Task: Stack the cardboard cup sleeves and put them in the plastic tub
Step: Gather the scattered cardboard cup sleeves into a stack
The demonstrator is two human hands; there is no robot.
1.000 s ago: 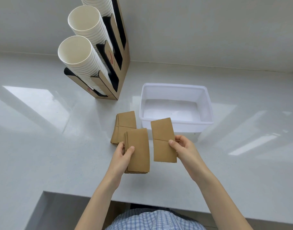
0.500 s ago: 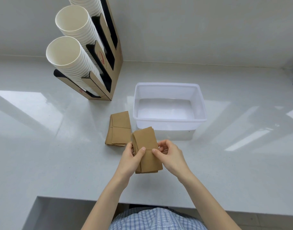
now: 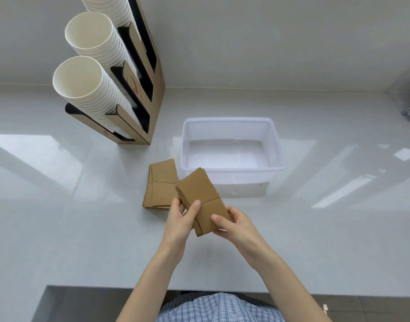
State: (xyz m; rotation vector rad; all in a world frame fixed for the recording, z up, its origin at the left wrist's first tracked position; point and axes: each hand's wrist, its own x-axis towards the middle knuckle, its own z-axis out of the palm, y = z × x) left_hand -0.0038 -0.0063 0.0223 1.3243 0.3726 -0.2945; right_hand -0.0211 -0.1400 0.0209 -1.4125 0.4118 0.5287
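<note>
Head view: a stack of cardboard sleeves (image 3: 203, 201) is held tilted just in front of the plastic tub (image 3: 232, 120), above the counter (image 3: 83, 228). The left hand (image 3: 179, 219) pinches its left edge, thumb on top; the right hand (image 3: 236, 225) grips its near right corner. A second pile of sleeves (image 3: 162, 184) lies flat just left of the tub's near corner. Squaring the edges between both palms before lowering should keep the stack from fanning. The cup dispenser (image 3: 150, 94) stands well behind and left of the tub.
</note>
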